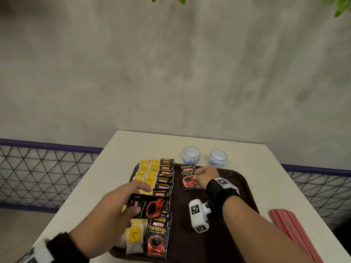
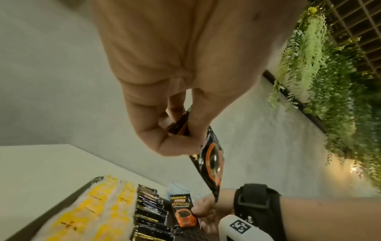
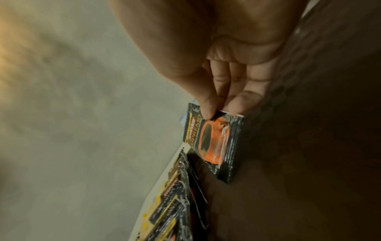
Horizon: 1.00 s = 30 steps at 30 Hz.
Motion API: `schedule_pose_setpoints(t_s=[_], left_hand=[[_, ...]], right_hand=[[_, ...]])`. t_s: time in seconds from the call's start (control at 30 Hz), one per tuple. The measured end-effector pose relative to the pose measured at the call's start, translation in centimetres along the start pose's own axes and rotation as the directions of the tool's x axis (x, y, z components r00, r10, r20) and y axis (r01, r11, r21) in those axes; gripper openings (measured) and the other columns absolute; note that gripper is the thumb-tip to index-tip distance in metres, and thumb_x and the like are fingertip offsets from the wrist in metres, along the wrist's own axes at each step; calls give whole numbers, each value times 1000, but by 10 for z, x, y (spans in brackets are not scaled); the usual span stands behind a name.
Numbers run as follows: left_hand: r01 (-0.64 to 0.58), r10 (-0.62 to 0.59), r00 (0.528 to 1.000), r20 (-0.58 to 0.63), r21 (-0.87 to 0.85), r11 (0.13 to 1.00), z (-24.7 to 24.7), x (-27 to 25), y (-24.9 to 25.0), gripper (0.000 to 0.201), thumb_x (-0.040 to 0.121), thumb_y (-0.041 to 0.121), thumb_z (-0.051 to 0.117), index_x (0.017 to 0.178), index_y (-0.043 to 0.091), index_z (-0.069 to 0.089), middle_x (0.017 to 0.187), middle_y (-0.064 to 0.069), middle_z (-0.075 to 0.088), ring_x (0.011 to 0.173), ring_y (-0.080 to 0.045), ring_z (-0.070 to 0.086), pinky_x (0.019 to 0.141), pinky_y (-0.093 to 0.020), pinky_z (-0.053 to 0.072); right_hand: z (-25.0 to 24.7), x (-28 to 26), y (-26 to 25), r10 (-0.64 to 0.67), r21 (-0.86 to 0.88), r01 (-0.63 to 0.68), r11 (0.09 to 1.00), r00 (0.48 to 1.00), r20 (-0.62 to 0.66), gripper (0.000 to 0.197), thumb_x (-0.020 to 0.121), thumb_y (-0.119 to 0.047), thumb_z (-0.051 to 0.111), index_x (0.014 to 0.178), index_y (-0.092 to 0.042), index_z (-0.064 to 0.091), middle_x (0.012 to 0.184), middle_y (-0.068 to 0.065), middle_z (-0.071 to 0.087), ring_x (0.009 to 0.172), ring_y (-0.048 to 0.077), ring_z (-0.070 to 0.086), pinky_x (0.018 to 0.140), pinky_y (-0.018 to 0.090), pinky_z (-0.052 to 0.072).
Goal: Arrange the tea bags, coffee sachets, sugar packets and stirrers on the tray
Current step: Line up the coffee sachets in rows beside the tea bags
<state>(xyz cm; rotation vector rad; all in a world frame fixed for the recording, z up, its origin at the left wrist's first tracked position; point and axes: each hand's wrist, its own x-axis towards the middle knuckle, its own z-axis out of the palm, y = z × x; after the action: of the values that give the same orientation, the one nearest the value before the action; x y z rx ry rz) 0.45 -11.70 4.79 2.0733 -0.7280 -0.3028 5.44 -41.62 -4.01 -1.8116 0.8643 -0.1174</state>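
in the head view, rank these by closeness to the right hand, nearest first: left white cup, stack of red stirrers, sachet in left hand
1. Left white-and-blue ceramic cup, just beyond the right hand, off the brown tray's far edge.
2. Black coffee sachet with a red cup print, gripped in the left hand.
3. Stack of red stirrers, on the table's near right.

A black coffee sachet [image 2: 212,161] is pinched at its upper end between the thumb and fingers [image 2: 175,107] of the left hand [image 2: 164,81] and is held edge-on above the tray [image 2: 82,187]. Below, two rows of yellow-tagged tea bags [image 2: 97,205] are laid beside a row of overlapped black sachets [image 2: 148,210]. A separate Supremo sachet [image 2: 183,210] is gripped at its edge by the right hand [image 2: 206,210], whose wrist is wrapped by a black strap [image 2: 255,205]. The white desk [image 2: 41,163] is seen at the left, with greenery [image 2: 329,97] on the wall at the right.
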Motion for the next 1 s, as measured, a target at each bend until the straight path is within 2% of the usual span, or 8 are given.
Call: schedule_pose_setpoints(t_s=[0.13, 0.3, 0.43, 0.6, 0.73, 0.87, 0.93, 1.0], left_hand=[[16, -18, 995, -102, -20, 1000, -6, -1, -9, 56, 83, -7, 62, 97, 47, 55, 83, 15, 55, 79, -11, 54, 54, -26, 54], [56, -64, 989, -136, -63, 996, -5, 2, -16, 52, 82, -4, 65, 98, 44, 59, 90, 2, 60, 76, -19, 60, 56, -29, 55], [32, -42, 989, -144, -71, 997, -3, 4, -17, 49, 82, -2, 65, 98, 44, 60, 87, 0, 62, 72, -17, 59, 57, -29, 54], [16, -28, 988, -150, -77, 997, 0, 5, -17, 47, 82, 0, 67, 95, 44, 61, 82, 6, 64, 75, -15, 60, 60, -31, 54], [3, -10, 988, -151, -47, 999, -1, 4, -22, 45, 81, 3, 68, 97, 44, 59, 81, 8, 64, 80, -11, 60, 62, -27, 53], [-21, 11, 988, -156, -63, 998, 1, 5, -23, 44, 80, 2, 70, 95, 42, 60, 82, 8, 62, 79, -11, 58, 59, -20, 51], [-28, 15, 987, -159, -82, 996, 2, 7, -23, 43, 79, 3, 70, 96, 41, 60, 82, 6, 62, 79, -12, 58, 61, -26, 53], [-29, 14, 986, -164, -94, 995, 3, 10, -23, 42, 79, 3, 70, 95, 41, 60, 81, 3, 62, 80, -14, 58, 63, -33, 54]], right_hand=[[19, 32, 3, 60, -5, -60, 998, 998, 18, 25, 79, 0, 72, 65, -17, 61, 79, 12, 66, 68, 26, 62, 81, 43, 59], [22, 43, 5, 22, -112, -13, 994, 997, 73, 23, 81, -13, 71, 67, -25, 56, 86, 2, 64, 76, 17, 61, 68, 22, 55], [26, 47, 3, -7, -150, 16, 989, 998, 56, 21, 78, -13, 73, 68, -24, 58, 93, 7, 69, 85, 22, 67, 83, 36, 58], [31, 45, -3, -23, -167, 26, 986, 999, 23, 27, 79, -9, 73, 66, -24, 55, 103, 12, 72, 85, 21, 66, 82, 33, 57], [40, 42, -4, -6, -119, -1, 993, 998, -57, 28, 78, -4, 77, 65, -19, 57, 97, 10, 73, 91, 26, 71, 86, 39, 58], [36, 35, 0, -69, -162, 51, 985, 992, -110, 15, 77, -18, 78, 80, -20, 63, 105, 9, 71, 95, 26, 69, 91, 38, 55], [27, 22, -4, -133, -228, 103, 968, 984, -120, 19, 82, -19, 73, 99, -13, 66, 107, 4, 67, 103, 24, 64, 95, 31, 49], [17, -1, -12, -204, -191, 191, 963, 977, -55, 18, 85, -19, 70, 101, -14, 64, 97, 2, 65, 100, 23, 64, 93, 34, 51]])
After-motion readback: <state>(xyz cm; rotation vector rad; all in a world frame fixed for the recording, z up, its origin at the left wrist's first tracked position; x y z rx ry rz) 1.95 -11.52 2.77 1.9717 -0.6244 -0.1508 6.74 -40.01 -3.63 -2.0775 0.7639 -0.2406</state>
